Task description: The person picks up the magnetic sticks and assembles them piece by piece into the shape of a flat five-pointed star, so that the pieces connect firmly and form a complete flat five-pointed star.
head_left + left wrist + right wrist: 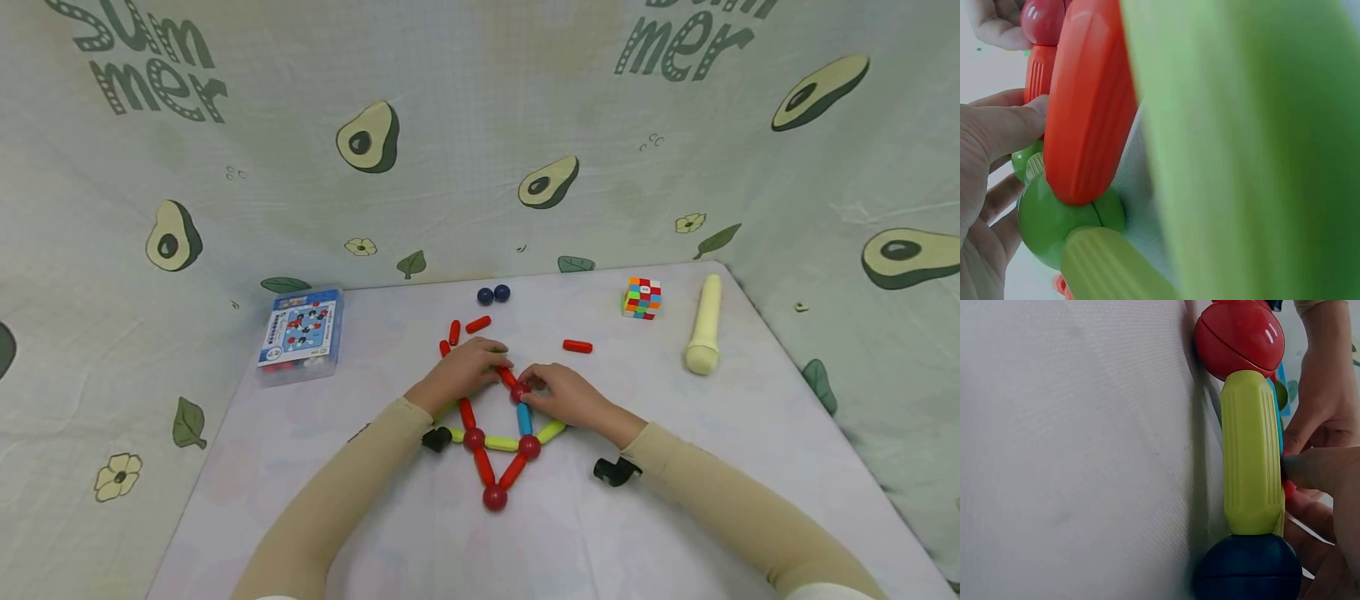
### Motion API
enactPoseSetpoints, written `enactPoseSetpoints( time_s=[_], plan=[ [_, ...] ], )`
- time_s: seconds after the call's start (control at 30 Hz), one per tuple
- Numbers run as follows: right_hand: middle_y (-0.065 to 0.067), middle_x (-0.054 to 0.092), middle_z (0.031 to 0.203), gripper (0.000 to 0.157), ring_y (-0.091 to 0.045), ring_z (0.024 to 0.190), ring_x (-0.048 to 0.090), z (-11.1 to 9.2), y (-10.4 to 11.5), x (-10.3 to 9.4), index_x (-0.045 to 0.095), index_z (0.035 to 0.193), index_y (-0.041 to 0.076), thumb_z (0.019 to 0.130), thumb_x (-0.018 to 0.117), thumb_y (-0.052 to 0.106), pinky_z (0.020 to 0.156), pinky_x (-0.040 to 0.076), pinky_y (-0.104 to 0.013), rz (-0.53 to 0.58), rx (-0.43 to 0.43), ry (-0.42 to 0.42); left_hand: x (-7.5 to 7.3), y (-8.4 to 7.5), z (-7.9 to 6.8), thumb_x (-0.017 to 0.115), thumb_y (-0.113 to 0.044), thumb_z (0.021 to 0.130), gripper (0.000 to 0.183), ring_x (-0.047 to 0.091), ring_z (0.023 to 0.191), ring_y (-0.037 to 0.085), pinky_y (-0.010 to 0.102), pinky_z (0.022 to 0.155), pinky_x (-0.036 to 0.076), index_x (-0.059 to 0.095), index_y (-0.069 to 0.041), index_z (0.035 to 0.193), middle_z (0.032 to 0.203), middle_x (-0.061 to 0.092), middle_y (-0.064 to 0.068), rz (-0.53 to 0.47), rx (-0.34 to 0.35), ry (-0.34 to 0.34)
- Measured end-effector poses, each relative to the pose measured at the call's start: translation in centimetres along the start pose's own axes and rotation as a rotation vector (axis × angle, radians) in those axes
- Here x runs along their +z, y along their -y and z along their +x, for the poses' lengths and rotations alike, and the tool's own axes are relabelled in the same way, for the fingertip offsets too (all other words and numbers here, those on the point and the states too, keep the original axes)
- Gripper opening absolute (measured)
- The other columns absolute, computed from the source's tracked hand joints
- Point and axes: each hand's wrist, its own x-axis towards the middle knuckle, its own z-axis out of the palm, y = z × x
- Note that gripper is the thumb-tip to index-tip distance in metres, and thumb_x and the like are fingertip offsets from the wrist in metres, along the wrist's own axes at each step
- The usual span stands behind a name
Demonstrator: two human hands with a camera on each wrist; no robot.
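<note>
Stretching tan sleeves (345, 492) across table (405, 550); pinching red rod (507, 377) with left hand (471, 368), holding upper red ball (518, 392) with right hand (568, 395); apparently joining both into mid-table ball-and-rod frame (501, 443), likely calling for firm pressing.

A mixed-color puzzle cube (642, 298) sits near a pale-yellow, club-shaped object (705, 323) (perhaps a toy microphone; detail is soft) at far right of the surface (600, 542); a blue-labeled plastic box (302, 337) lies far left, before avocado-print cloth (457, 175).

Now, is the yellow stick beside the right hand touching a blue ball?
Touching: the right wrist view shows the yellow stick flush against the blue ball.
</note>
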Motion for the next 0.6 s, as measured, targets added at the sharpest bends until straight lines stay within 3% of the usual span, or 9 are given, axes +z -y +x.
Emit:
enactPoseSetpoints(
  time_s=[0.3, 0.6],
  plan=[
    [0.004, 0.067, 0.104, 0.024, -0.016, 0.097, 0.059, -0.1, 0.0, 0.1, 0.069, 0.118, 0.018, 0.096, 0.071, 0.028, 0.088, 0.052, -0.036, 0.003, -0.003, -0.012, 0.1, 0.3, -0.5, 0.067, -0.017, 0.1, 0.038, 0.046, 0.14, 0.021, 0.039, 0.113, 0.039, 0.066, -0.018, 0.138, 0.15, 0.052, 0.001, -0.131, -0.11, 0.004],
    [0.002, 0.068, 0.111, 0.029, -0.016, 0.101, 0.062, -1.2, -0.6, -0.8, 0.066, 0.124, 0.013, 0.097, 0.07, 0.023, 0.093, 0.053, -0.04, 0.038, -0.012, 0.015, 0.6, -0.9, -1.8, 0.07, -0.021, 0.098, 0.044, 0.046, 0.14, 0.022, 0.038, 0.112, 0.04, 0.062, -0.019, 0.141, 0.151, 0.051, 0.001, -0.108, -0.146, -0.083]
  ],
)
